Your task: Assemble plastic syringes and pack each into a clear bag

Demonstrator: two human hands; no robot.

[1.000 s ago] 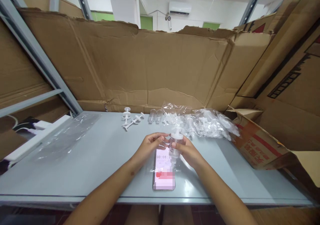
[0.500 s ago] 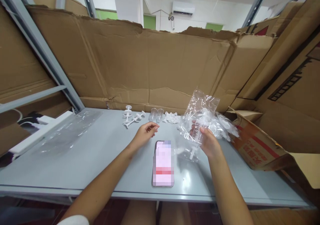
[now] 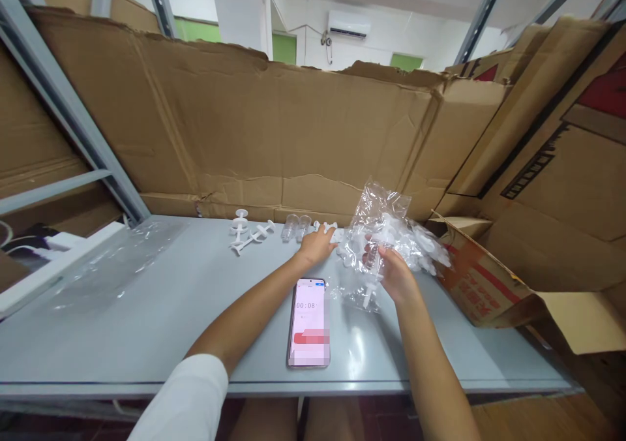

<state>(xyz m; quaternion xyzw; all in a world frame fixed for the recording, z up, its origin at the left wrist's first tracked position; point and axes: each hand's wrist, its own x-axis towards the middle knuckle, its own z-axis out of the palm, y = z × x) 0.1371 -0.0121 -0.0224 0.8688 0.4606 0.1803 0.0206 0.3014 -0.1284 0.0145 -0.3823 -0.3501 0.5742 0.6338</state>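
My left hand reaches over the small white plastic pieces at the back of the table, its fingers apart; the fingertips partly cover the pile. My right hand is closed on a clear plastic bag. A clear ribbed tube and a white stem-like part show through or against the film at its fingers. Left of the pile stand two clear ribbed cylinders. White plunger-like parts with round discs lie farther left.
A phone with a running timer lies in front of me. More bagged white parts sit right, beside an open cardboard box. Cardboard walls the back. A flat plastic bag and power strip lie left.
My left hand has moved right and away from me, onto the small white pieces, and its fingers have spread. My right hand still holds the bag. The view has shifted slightly.
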